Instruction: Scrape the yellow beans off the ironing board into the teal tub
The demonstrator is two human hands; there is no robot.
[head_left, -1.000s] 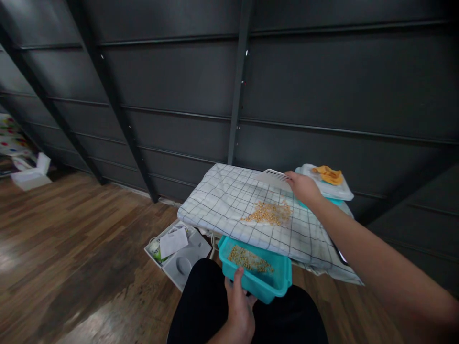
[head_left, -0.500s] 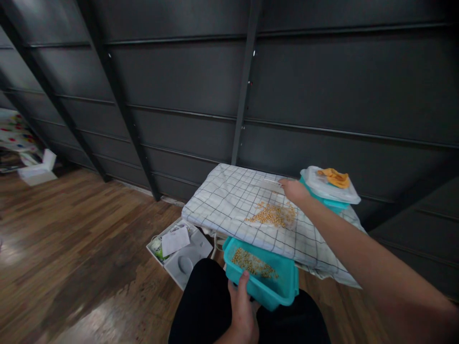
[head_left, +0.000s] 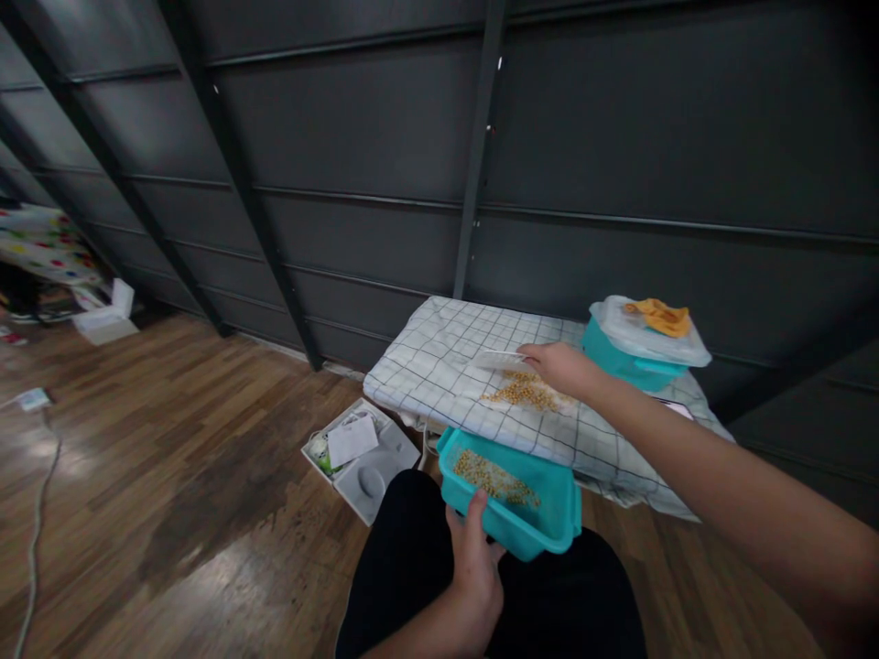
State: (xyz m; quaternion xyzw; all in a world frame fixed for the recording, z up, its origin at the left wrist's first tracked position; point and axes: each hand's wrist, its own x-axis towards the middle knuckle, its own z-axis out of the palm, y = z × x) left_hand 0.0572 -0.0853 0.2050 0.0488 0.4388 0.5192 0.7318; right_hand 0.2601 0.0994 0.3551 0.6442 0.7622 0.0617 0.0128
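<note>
I have the left hand (head_left: 473, 572) closed on the near wall of the teal tub (head_left: 549, 526), thumb hooked over the rim and fingers underneath. The tub sits on my lap (head_left: 405, 567), its far edge tucked just under the near edge of the table. A layer of yellow grains (head_left: 498, 478) lies in the far half of the tub.

The right hand (head_left: 559, 366) reaches out over the table, fingers pinched together on one end of a white scraper (head_left: 498, 360). The scraper lies low and nearly flat, just beyond a loose pile of grains (head_left: 526, 394) that is spread on the checked cloth (head_left: 439, 357) covering the table. I cannot tell whether the scraper's edge touches the cloth. The pile lies between the scraper and the tub, near the table's front edge.

To the right of that hand stands a second teal container (head_left: 618, 361) with a clear lid (head_left: 645, 337), and an orange thing (head_left: 663, 318) rests on the lid. On the wooden floor (head_left: 171, 476) to the left of the table, near my knee, lies an open white box (head_left: 371, 471) with papers in it. A dark panelled wall (head_left: 385, 165) rises behind the table.
</note>
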